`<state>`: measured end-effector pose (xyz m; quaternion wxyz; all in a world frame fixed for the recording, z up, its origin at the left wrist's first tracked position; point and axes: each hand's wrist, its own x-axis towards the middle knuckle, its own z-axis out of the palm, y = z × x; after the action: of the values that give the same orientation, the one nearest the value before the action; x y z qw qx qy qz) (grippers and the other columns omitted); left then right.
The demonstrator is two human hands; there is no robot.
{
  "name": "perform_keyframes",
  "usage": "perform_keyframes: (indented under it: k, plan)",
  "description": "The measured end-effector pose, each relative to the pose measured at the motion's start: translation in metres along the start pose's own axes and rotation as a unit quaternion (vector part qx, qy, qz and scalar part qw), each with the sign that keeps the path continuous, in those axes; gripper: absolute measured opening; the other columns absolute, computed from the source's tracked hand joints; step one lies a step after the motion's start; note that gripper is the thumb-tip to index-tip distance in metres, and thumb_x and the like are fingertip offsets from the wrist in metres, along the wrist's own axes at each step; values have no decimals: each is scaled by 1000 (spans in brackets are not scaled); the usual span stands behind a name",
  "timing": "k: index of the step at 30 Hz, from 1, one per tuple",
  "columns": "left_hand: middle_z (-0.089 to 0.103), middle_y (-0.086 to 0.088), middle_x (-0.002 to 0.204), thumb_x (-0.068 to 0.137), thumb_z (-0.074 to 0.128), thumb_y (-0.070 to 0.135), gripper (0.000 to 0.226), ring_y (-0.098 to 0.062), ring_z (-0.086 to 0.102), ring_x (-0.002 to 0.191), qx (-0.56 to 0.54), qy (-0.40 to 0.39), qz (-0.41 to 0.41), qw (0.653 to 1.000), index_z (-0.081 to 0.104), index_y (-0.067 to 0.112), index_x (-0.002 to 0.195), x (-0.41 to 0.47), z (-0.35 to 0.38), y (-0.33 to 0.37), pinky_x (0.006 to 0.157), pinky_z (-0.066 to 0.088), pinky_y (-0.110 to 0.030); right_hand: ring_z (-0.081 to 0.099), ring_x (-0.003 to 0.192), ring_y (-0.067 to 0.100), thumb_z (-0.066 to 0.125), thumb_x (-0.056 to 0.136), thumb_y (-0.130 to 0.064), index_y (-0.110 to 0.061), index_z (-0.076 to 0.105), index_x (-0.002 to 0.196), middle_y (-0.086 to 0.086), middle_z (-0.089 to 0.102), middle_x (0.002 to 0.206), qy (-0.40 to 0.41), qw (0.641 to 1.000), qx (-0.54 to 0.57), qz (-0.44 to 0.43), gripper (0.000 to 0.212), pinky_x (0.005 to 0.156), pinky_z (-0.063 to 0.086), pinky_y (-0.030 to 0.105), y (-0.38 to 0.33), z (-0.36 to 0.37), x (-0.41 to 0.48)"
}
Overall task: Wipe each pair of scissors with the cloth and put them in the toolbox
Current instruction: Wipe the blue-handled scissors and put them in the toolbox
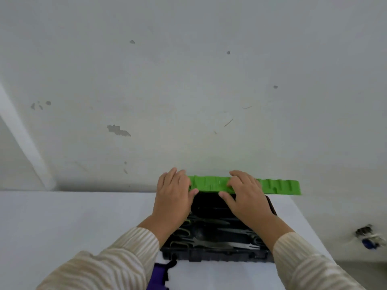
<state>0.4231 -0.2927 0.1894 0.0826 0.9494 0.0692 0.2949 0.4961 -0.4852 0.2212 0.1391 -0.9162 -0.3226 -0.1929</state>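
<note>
- The fingers point(235, 181) of the right hand point(245, 197) curl over the top edge of the green lid point(209, 184), with the thumb pressed against its near face, so the hand grips the lid's rim.
- The left hand point(172, 195) does the same at the lid's left end: fingers draped over the top edge, thumb tip on the near side.
- The lid is bright green moulded plastic, long and narrow from this angle, ribbed with raised ridges, and it stands nearly upright at the far side of the toolbox point(217, 257).
- The toolbox is black plastic, rectangular, with a ribbed front wall; it sits open on the table point(73, 216) in front of the person.
- Inside the box lie several pairs of scissors point(209, 243), dark blades and looped handles overlapping; how many I cannot tell.
- Both forearms wear loose sleeves point(117, 258) in a cream fabric with fine stripes.
- A purple cloth point(158, 275) with a dark trim lies on the table just in front of the box's left corner, partly under the left sleeve.
- The table has a smooth, pale white top and butts against a white wall point(188, 80) marked with chips and scuffs.
- A small blurred dark and blue object point(368, 239) lies off the table's right edge; what it is I cannot tell.
</note>
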Motion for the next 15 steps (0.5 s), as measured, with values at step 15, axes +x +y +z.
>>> perform_keyframes:
  k: [15]
  plan:
    - [46,-14,146,70,74,41,78,-35,43,135,81,-267,-61,958,47,12,137,-121,38,17,98,41,-61,5,143,23,42,93,-30,-14,12,145,7,11,155,-199,980,3,27,62,115,1,34,-21,74,-111]
